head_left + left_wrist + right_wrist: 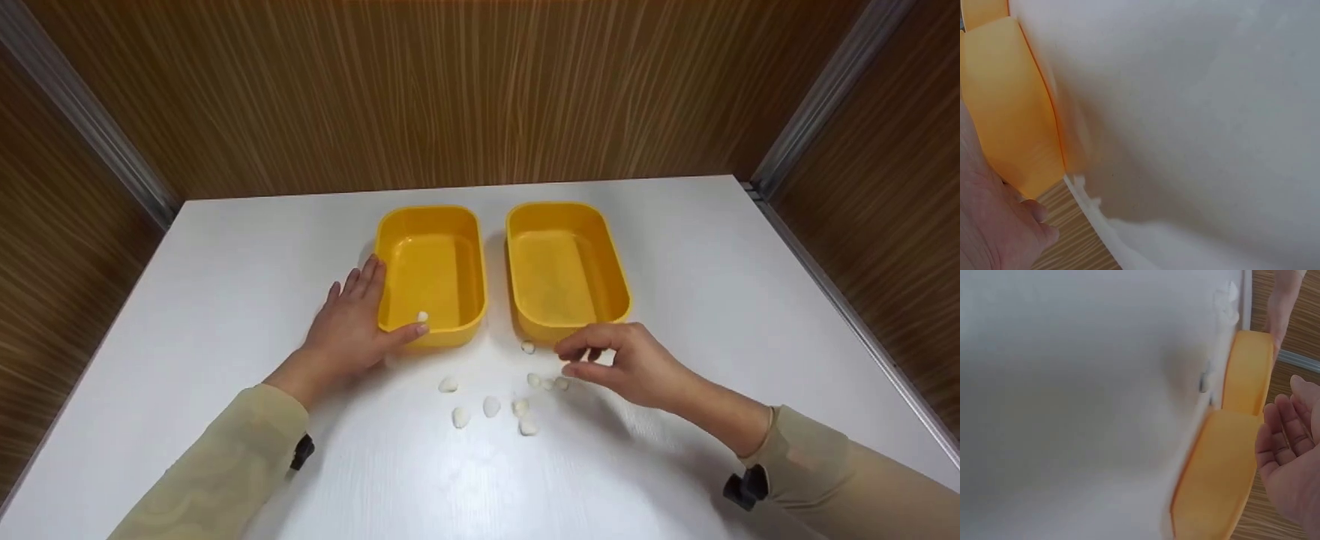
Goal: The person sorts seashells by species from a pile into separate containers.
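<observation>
My left hand (349, 326) lies against the left yellow bin (427, 262), its fingers straight along the outer side and its thumb over the front rim. Close to the thumb, one small whitish lump (422, 316) shows at the inside front of that bin. In front of the right yellow bin (559, 274), my right hand (637, 367) hovers with loosely bent fingers; the right wrist view shows nothing in them. Below its fingertips lie small whitish pieces (548, 383), perhaps pebbles or garlic cloves. Another piece (528, 347) sits close to the right bin's front wall.
Several more whitish pieces (491, 406) are scattered on the white table (420, 487) in front of the bins. The two bins stand side by side with a narrow gap. Wood-grain panels (480, 97) rise behind the table and at both sides.
</observation>
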Demonstrator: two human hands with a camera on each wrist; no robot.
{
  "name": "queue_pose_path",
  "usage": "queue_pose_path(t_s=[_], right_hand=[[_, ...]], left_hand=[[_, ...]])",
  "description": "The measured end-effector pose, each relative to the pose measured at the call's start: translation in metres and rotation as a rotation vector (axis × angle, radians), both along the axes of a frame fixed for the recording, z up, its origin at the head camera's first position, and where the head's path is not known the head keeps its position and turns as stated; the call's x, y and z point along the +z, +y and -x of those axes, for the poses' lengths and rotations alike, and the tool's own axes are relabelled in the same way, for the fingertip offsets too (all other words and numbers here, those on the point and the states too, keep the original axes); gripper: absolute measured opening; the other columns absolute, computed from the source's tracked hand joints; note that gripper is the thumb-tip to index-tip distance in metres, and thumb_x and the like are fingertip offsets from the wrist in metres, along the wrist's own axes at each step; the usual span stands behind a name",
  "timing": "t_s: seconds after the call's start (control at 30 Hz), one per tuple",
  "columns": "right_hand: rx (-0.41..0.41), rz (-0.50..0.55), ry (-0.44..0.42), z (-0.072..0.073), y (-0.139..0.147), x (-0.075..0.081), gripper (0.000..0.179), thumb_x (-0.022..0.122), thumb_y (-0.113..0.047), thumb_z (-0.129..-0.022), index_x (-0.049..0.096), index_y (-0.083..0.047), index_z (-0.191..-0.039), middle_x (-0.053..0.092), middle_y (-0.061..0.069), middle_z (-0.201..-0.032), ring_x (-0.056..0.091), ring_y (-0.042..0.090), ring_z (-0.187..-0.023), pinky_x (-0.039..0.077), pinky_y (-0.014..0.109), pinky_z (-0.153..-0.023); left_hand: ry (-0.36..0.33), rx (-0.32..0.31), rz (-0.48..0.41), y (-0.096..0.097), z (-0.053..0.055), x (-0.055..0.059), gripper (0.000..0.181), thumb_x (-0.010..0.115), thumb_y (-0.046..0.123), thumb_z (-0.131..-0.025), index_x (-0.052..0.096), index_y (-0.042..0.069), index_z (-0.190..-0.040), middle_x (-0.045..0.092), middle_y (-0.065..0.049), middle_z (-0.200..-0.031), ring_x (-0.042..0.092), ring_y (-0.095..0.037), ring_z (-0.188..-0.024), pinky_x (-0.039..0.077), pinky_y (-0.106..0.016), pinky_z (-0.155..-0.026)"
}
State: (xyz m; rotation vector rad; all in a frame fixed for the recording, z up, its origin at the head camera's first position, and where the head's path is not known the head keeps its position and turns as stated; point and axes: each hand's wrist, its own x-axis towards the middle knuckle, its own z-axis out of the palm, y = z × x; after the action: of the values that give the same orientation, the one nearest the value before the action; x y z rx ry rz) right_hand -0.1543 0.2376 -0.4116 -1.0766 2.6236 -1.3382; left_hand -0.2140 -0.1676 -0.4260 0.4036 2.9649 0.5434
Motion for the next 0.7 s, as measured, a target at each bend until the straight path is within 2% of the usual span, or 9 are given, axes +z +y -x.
queue_pose_path(t_s=[0.1,0.33,0.57,0.7], right_hand=[[0.006,-0.017,-0.037,-0.001,0.005,-0.008,0.019,0.083,-0.008,-0.093,0.080,-0.006,-0.112,0.079,0.007,-0.103,0.071,0.014,-0.090,0.058,0.023,-0.080],[-0.016,-0.097,-0.125,0.000,0.012,-0.023,0.023,0.085,-0.012,-0.092,0.080,-0.006,-0.114,0.078,0.001,-0.103,0.069,0.013,-0.089,0.058,0.025,-0.077],[-0.039,-0.142,-0.192,0.001,0.016,-0.032,0.030,0.087,-0.014,-0.090,0.079,-0.007,-0.118,0.078,0.002,-0.110,0.068,0.023,-0.094,0.057,0.025,-0.084],[-0.039,-0.164,-0.208,0.003,0.015,-0.036,0.032,0.087,-0.015,-0.090,0.078,-0.010,-0.120,0.077,0.000,-0.114,0.069,0.020,-0.100,0.057,0.025,-0.090]], left_hand=[[-0.004,0.004,-0.006,0.000,0.000,0.000,0.126,0.047,0.090,-0.089,-0.001,0.004,-0.170,-0.003,-0.012,-0.178,0.004,-0.039,-0.163,-0.001,-0.056,-0.130],[-0.003,0.004,-0.011,0.000,0.000,-0.001,0.128,0.045,0.091,-0.089,-0.001,0.004,-0.170,-0.003,-0.012,-0.178,0.004,-0.039,-0.163,-0.001,-0.057,-0.130],[-0.014,0.002,-0.012,0.000,0.000,0.001,0.125,0.047,0.089,-0.090,-0.002,0.005,-0.170,-0.004,-0.011,-0.178,0.003,-0.037,-0.163,0.000,-0.056,-0.130],[-0.011,0.002,-0.007,0.000,0.000,0.001,0.124,0.047,0.088,-0.091,-0.002,0.006,-0.170,-0.005,-0.010,-0.178,0.003,-0.036,-0.163,0.000,-0.056,-0.130]])
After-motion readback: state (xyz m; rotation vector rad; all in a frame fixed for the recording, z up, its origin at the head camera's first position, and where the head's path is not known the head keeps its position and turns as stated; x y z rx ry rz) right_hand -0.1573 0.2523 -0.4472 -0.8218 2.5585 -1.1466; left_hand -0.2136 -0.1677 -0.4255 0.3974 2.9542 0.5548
